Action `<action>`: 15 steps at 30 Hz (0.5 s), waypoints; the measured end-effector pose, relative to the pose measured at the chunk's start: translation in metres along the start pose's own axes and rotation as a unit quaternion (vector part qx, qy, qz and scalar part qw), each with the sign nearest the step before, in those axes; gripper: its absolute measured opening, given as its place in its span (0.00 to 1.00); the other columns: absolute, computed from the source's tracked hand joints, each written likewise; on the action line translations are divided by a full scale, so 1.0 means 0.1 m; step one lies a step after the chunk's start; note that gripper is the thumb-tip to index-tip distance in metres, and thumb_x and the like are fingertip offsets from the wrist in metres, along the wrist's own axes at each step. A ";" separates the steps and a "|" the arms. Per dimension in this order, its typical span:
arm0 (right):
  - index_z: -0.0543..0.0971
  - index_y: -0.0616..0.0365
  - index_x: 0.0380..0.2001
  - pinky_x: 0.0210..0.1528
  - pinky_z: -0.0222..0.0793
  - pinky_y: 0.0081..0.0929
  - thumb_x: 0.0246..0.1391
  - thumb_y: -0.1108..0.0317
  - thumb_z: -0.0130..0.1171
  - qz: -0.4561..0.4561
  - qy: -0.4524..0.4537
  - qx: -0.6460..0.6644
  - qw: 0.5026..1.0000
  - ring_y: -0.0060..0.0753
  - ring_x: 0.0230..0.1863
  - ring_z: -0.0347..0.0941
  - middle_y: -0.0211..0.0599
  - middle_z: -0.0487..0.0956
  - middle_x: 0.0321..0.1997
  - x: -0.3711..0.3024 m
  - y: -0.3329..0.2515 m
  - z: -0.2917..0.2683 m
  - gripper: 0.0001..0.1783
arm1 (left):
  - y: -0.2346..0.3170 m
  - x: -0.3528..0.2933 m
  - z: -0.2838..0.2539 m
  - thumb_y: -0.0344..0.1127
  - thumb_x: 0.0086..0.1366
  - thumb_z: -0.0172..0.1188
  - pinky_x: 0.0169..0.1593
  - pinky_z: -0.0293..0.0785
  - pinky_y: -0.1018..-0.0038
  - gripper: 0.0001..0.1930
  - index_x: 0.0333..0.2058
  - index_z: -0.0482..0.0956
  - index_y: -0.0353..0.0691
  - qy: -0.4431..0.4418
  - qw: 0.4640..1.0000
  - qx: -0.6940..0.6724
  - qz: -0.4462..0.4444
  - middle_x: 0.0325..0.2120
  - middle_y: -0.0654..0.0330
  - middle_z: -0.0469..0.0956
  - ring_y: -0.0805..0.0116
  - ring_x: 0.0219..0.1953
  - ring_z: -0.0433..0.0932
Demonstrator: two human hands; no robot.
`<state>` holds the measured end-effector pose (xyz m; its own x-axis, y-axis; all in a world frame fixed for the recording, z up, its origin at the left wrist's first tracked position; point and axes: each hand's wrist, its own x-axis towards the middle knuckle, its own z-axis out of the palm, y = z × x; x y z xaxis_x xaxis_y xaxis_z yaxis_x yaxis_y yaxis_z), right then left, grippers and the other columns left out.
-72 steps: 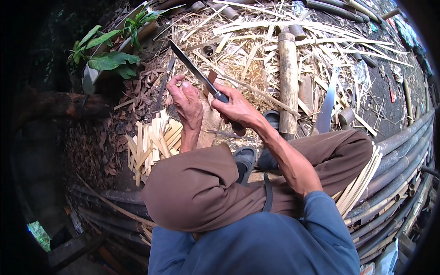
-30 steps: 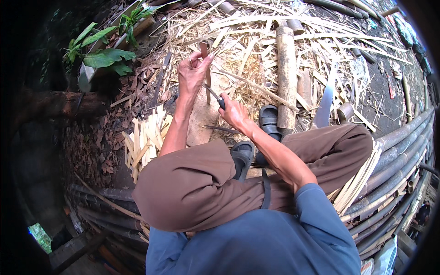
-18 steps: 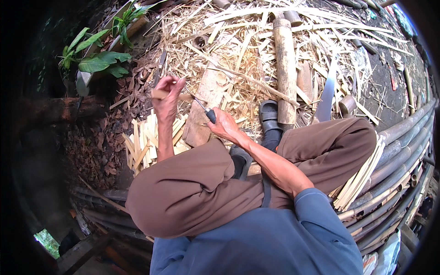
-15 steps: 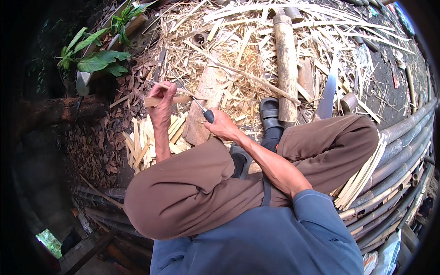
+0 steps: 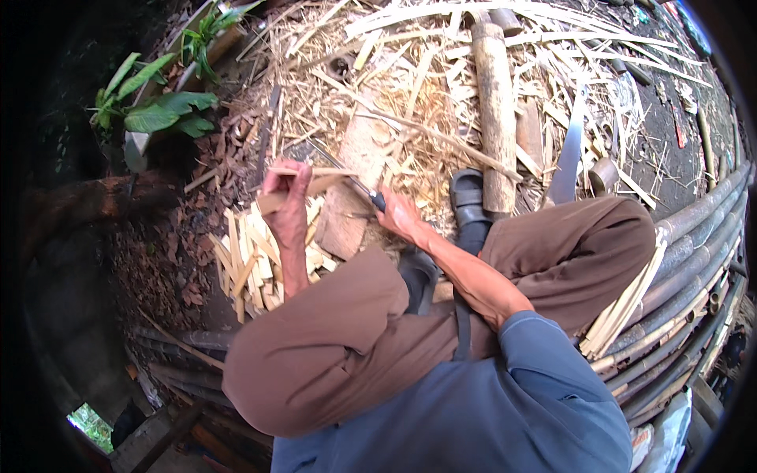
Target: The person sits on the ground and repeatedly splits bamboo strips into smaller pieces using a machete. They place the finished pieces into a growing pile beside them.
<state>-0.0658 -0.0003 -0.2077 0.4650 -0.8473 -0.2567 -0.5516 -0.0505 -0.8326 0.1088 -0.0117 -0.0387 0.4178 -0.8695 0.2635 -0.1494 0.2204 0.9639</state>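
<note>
Strip point(image 5: 322, 184) swung crosswise, axis left-to-right, pointing at knife point(image 5: 367, 190)

Single head fisheye: sits close above the blue shirt point(image 5: 473, 418), facing down and forward past it onto the ground point(image 5: 661, 130) ahead.
</note>
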 end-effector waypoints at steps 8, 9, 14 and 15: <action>0.66 0.60 0.45 0.41 0.74 0.56 0.51 0.66 0.64 0.055 -0.060 -0.051 0.995 0.66 0.38 0.78 0.57 0.80 0.31 0.06 -0.16 -0.02 0.22 | -0.09 0.01 -0.03 0.22 0.61 0.68 0.34 0.71 0.81 0.07 0.30 0.78 0.40 0.048 0.998 -0.043 -0.008 0.28 0.66 0.77 0.80 0.29 0.74; 0.66 0.60 0.45 0.41 0.74 0.56 0.51 0.66 0.64 0.048 -0.058 -0.050 0.996 0.66 0.38 0.78 0.58 0.80 0.32 0.05 -0.17 -0.02 0.22 | -0.10 -0.03 -0.03 0.25 0.61 0.68 0.32 0.69 0.80 0.07 0.29 0.77 0.40 0.087 0.995 -0.021 0.034 0.26 0.68 0.76 0.81 0.26 0.70; 0.66 0.61 0.46 0.42 0.74 0.55 0.51 0.67 0.63 0.031 -0.062 -0.040 0.997 0.68 0.40 0.77 0.60 0.80 0.33 0.02 -0.16 0.00 0.23 | -0.17 -0.15 -0.09 0.35 0.66 0.63 0.33 0.66 0.78 0.10 0.29 0.71 0.40 0.200 0.980 0.010 -0.001 0.24 0.70 0.66 0.78 0.26 0.66; 0.66 0.61 0.47 0.42 0.74 0.54 0.50 0.67 0.63 0.033 -0.062 -0.036 0.997 0.67 0.40 0.77 0.60 0.80 0.34 0.02 -0.15 0.01 0.24 | -0.19 -0.16 -0.07 0.35 0.66 0.63 0.33 0.66 0.77 0.10 0.30 0.71 0.40 0.222 0.975 0.015 0.018 0.25 0.69 0.67 0.78 0.27 0.66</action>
<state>-0.0560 -0.0007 -0.1959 0.5061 -0.7785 -0.3713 -0.6297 -0.0393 -0.7758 0.1108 0.0010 -0.0610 0.7573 -0.5833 0.2937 -0.1948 0.2275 0.9541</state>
